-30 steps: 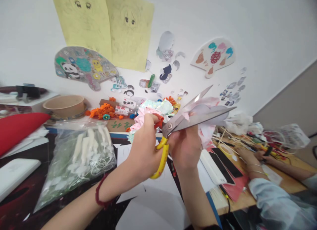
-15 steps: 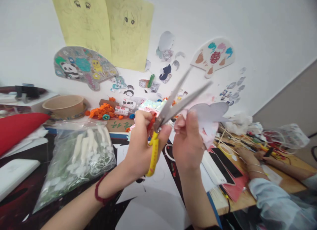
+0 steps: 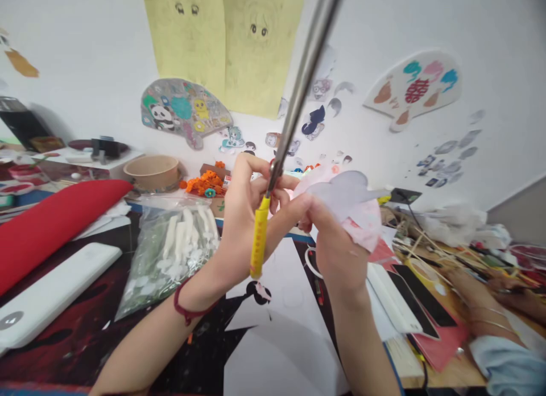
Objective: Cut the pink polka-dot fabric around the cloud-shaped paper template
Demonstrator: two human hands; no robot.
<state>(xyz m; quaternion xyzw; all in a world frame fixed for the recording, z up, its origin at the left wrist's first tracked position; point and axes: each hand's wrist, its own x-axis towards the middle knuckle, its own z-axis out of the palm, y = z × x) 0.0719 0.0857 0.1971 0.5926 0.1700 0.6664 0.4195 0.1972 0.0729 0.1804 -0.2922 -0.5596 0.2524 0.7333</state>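
Note:
My left hand has its fingers around the yellow-handled scissors, whose closed blades point up past the wall drawings. The left thumb reaches over to the edge of a paper cutout. Pinched in my right hand are a grey cloud-shaped cutout and a round pink patterned paper behind it. Both hands are close together above white sheets on the dark table. A small black-and-pink cut piece lies on the sheets below the scissors.
At left are a plastic bag of white and green items, a white device and a red object. A tan bowl stands behind. Another person's arm rests at right beside black panels.
The scissors have closed and turned upright. My left thumb has moved to the paper by my right fingers. The view has shifted left, so the wall items appear farther right.

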